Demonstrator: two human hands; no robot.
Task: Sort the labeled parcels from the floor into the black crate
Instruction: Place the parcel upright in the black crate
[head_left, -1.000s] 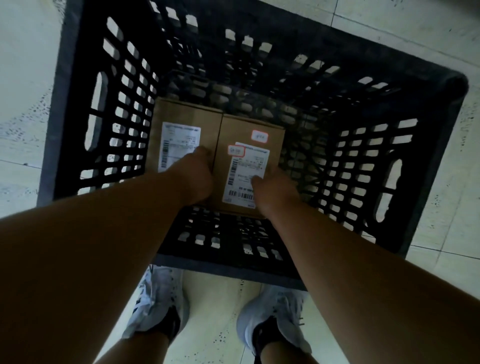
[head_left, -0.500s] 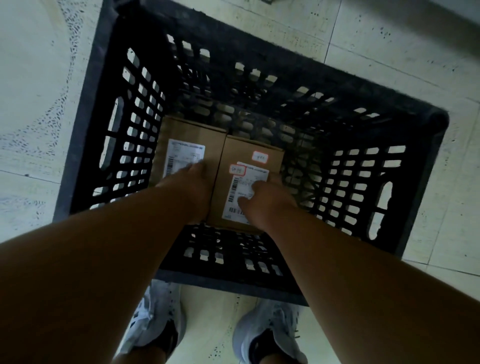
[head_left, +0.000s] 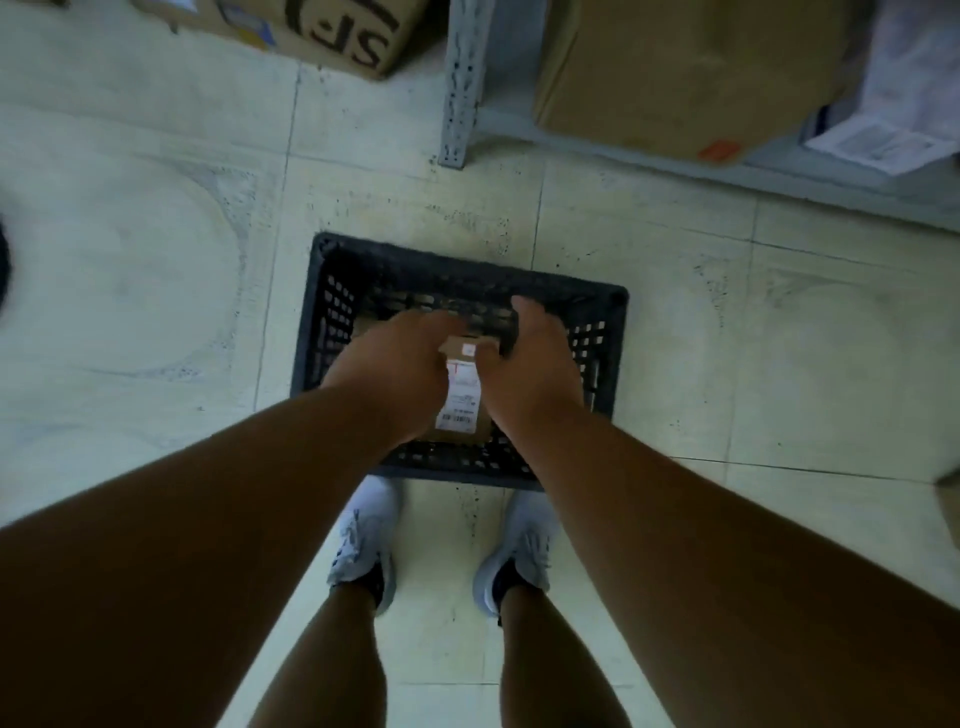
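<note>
Both hands over black crate (head_left: 615, 332) on tiled floor (head_left: 156, 260), person standing at near side. Labeled parcel (head_left: 464, 397) lies inside crate, between hands. Left hand (head_left: 395, 371) and right hand (head_left: 530, 364) w/ fingers curled downward; blurred, can't tell if gripping parcel or hanging loose above it. Step, prob: parcel placed in crate, placement finishing. Next: fetch next labeled parcel off floor; none visible near crate. SF carton (head_left: 332, 31) and shelf upright (head_left: 460, 83) beyond.

left hand (head_left: 395, 374): forearm extended, fingers curled down | right hand (head_left: 535, 364): likewise, grip seemingly empty, blurred
</note>
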